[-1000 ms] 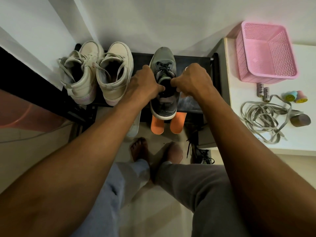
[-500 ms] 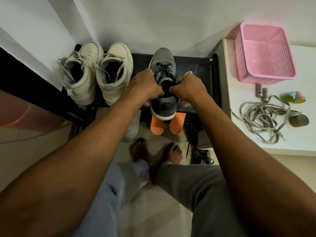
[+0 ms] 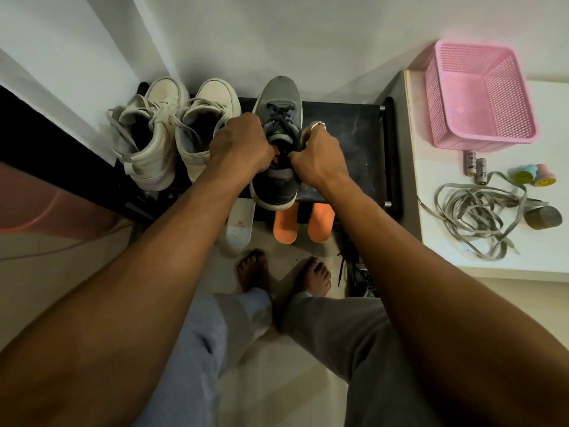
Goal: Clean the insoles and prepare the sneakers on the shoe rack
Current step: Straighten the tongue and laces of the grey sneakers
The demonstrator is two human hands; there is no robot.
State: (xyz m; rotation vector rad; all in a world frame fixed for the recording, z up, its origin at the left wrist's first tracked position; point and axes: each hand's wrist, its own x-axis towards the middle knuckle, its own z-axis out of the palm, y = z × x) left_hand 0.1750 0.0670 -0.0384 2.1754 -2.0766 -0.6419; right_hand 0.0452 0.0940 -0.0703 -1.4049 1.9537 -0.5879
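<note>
A grey sneaker (image 3: 278, 97) stands toe-to-wall on the black shoe rack (image 3: 363, 143). My left hand (image 3: 241, 149) grips the left side of its collar, and my right hand (image 3: 320, 155) grips the right side, spreading the opening. A bit of orange shows inside the opening between my hands. Two orange insoles (image 3: 286, 226) and a white insole (image 3: 239, 224) stick out from a lower shelf below the sneaker. A pair of off-white high-top sneakers (image 3: 172, 131) sits to the left on the rack.
A white counter (image 3: 446, 257) on the right carries a pink mesh basket (image 3: 480, 94), two batteries (image 3: 475, 167), loose grey laces (image 3: 474, 217), a grey roll and small coloured toys. Another dark sneaker (image 3: 357, 272) lies on the floor beside my bare feet (image 3: 283, 272).
Both hands have slid back along the grey sneaker from its tongue to its collar. The opening is pulled wider, and orange now shows inside.
</note>
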